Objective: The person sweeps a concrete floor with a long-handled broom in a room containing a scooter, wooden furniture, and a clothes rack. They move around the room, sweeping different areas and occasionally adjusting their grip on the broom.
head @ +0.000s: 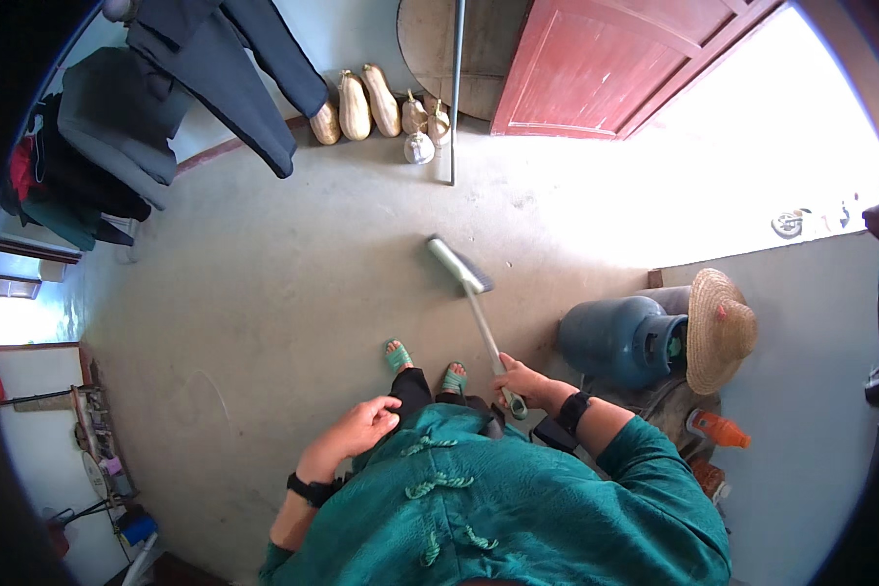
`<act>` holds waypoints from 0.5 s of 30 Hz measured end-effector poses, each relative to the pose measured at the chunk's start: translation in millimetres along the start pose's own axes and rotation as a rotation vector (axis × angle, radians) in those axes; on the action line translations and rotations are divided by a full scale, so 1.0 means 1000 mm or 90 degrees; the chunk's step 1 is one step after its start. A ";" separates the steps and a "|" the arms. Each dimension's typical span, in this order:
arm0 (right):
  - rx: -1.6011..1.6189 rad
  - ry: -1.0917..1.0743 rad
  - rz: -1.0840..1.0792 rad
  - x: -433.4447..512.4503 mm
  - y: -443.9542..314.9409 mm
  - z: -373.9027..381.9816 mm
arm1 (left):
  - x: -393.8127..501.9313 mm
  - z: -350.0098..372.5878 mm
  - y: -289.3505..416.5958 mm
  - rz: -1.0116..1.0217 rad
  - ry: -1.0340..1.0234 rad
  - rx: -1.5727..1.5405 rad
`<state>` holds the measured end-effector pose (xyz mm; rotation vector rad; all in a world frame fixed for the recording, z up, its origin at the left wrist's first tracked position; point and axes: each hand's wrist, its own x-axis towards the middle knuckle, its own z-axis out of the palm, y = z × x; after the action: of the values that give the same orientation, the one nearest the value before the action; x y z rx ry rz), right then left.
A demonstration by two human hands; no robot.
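Observation:
My right hand (521, 381) is closed around the light-coloured handle of a broom (483, 322), close to the end with the hanging hole. From there the handle slants away from me. Its pale head (454, 261) with dark bristles is at the concrete floor (300, 278), slightly blurred. My left hand (362, 428) hangs in front of my left thigh, fingers loosely curled together, and nothing shows in it. Both wrists wear black bands. Below the hands are my feet in green sandals (398, 356), to the left of the broom handle.
A blue gas cylinder (608, 340) and a straw hat (721, 329) stand at the right, near an orange bottle (721, 429). Squashes (355, 106) line the far wall beside a metal pole (457, 88) and a red door (601, 66). Dark trousers (220, 73) hang at upper left.

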<state>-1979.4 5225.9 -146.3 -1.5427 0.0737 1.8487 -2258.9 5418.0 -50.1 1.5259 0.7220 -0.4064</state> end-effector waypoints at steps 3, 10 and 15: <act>-0.105 -0.148 -0.063 -0.004 -0.032 -0.001 | 0.011 -0.025 0.011 0.014 0.013 0.043; 0.098 -0.118 0.005 -0.058 -0.092 0.000 | 0.022 -0.075 0.024 0.049 0.045 0.045; -0.071 -0.065 -0.083 -0.070 -0.110 0.023 | 0.045 -0.078 0.032 -0.009 -0.035 0.082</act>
<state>-1936.5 5285.1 -35.6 -1.4872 -0.1767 1.8504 -2218.4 5504.2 -47.0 1.6249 0.6739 -0.5120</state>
